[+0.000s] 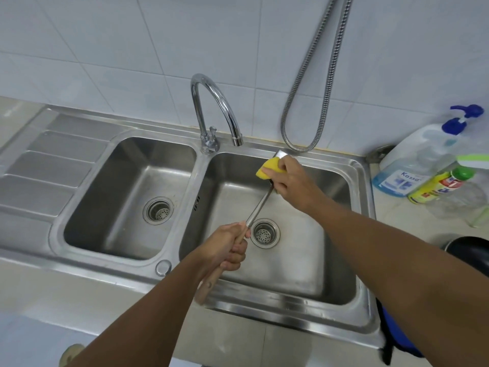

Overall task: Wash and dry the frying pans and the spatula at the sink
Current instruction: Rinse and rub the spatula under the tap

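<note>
- Steel spatula (260,201), held slantwise over the right basin of the sink (366,197), below the tap (211,102). Its blade lies just right of the spout and its wooden handle runs down toward the person.
- Left hand (230,245): fingers (235,256) curled tight round the wooden handle where it meets the steel shaft, well below the tap. This hand serves as the anchor.
- Right hand (288,178): fingers (277,185) pinch a yellow sponge (270,168) folded over the blade's neck, just below and right of the spout. Only a corner of the blade shows above it.
- Step in hand, as judged: scrubbing the spatula, with rinsing and drying not yet done. No water is seen running from the tap.
- To do it well: hold the left grip firm so the shaft cannot twist. Draw the folded sponge along both faces from neck to blade edge, then down the shaft. Roll the handle to reach the underside, and work over the basin so that suds drip inside.
- Risk, as judged: a soapy wooden handle may slip, and hard pressure on the blade edge may tear the sponge.
- Frying pan (468,250): a dark rim on the desk (412,223), far right of and below the tap, apparently awaiting its turn. Soap bottles (412,165) stand on the desk to the right of the tap.
</note>
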A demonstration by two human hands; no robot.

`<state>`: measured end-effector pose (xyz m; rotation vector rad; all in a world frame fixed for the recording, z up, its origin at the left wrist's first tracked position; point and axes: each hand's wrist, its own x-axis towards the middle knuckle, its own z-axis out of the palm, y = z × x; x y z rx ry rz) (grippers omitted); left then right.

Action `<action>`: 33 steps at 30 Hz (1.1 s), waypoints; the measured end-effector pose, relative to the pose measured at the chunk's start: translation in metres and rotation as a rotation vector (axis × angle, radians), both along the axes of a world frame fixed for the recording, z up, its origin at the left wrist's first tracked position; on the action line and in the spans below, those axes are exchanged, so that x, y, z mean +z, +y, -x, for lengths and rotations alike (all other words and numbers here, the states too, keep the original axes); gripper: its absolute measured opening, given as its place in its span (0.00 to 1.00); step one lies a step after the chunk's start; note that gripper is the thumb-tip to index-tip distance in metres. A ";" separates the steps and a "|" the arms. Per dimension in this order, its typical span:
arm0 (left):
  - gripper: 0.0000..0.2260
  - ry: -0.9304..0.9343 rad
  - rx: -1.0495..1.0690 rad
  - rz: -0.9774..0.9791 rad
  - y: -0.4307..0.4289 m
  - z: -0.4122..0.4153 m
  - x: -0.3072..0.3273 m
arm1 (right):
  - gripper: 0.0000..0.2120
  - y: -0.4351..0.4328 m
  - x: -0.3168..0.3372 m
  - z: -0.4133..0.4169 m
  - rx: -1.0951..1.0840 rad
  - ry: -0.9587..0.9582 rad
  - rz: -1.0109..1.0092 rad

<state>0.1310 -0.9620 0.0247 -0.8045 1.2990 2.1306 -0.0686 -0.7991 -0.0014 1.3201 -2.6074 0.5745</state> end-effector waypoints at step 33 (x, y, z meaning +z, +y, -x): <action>0.14 0.263 -0.052 0.345 -0.009 -0.020 0.009 | 0.15 0.024 0.037 0.003 -0.559 -0.221 0.368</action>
